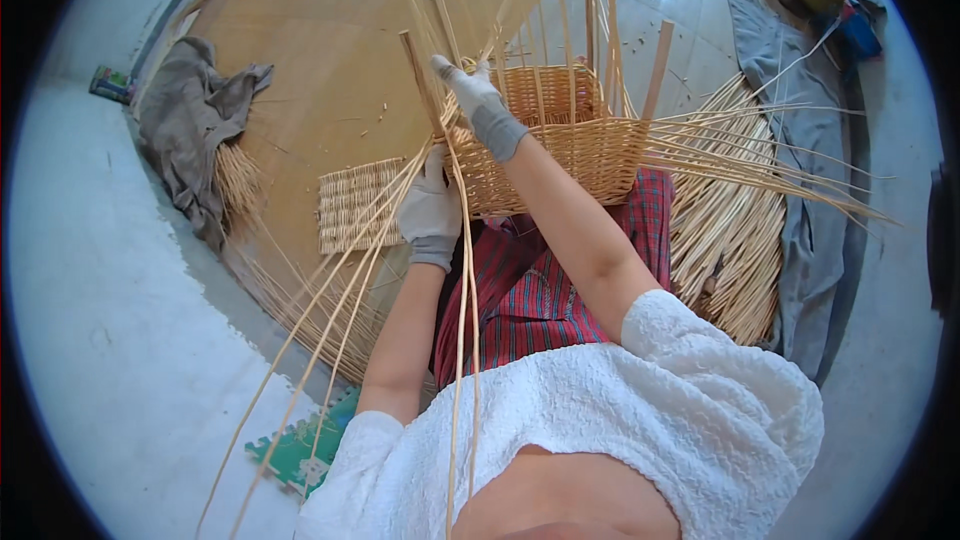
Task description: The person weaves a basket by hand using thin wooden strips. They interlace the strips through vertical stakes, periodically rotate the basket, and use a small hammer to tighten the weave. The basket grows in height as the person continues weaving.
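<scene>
A half-woven rectangular basket of yellow-brown rods (pixel 600 162) is in front of the person, just beyond the knees, which are covered by a red plaid cloth (pixel 545 308). Its walls are low, and wooden corner sticks (pixel 655 70) stand up from it, together with many thin upright rods (pixel 563 15).

The left hand, in a pale glove with grey cuff (pixel 432 210), is at the near left corner of the basket, with its thumb pointing up. Its fingers are mostly hidden, so I cannot tell if they grip. The right hand, in a similar glove (pixel 475 105), reaches across the left end of the basket, next to the thin rods there; I cannot tell how firmly its fingers are closed.

From the left corner, long loose pale rods (pixel 462 340) hang down towards the person, and other long rods (pixel 770 165) spread out to the right. A flat rectangular woven panel (pixel 350 205) lies on the floor, left of the basket. On the right there is a big pile of peeled rods (pixel 735 260), beside a long grey cloth (pixel 808 260).
</scene>
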The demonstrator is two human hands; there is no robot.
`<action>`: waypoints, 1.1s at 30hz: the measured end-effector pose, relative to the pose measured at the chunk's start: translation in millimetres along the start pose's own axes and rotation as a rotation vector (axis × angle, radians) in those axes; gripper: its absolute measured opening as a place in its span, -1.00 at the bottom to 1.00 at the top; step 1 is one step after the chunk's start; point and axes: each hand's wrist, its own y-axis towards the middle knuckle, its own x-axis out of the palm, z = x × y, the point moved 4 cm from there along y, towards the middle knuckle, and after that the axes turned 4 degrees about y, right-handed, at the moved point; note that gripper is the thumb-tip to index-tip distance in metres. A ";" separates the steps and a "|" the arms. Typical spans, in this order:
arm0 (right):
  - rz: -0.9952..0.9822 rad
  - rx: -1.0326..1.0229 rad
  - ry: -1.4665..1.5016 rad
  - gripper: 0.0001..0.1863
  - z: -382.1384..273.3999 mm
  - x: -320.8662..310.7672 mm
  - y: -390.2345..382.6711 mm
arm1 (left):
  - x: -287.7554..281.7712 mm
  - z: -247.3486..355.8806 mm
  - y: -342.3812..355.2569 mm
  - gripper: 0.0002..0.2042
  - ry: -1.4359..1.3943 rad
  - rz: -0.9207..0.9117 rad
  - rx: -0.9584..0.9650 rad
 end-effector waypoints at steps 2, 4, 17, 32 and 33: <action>0.045 -0.077 -0.019 0.07 -7.6 8.7 -44.0 | 8.6 -24.0 -3.4 -0.40 0.017 -0.147 -0.077; 0.118 -0.329 0.043 -0.14 -27.7 7.7 -74.5 | 7.3 -20.6 -0.5 -0.39 0.028 -0.237 -0.104; 0.063 -1.126 -0.086 -0.59 -106.6 -38.7 -173.6 | 17.4 -16.4 -0.6 -0.50 -0.283 -0.078 -0.056; 0.001 -0.233 0.235 -0.83 -12.5 -178.3 -154.5 | 14.8 42.2 24.8 -0.55 -0.642 0.088 0.092; 0.048 -0.239 0.219 -0.82 -12.4 -170.0 -156.2 | 24.8 32.8 34.7 -0.58 -0.942 -0.142 -0.075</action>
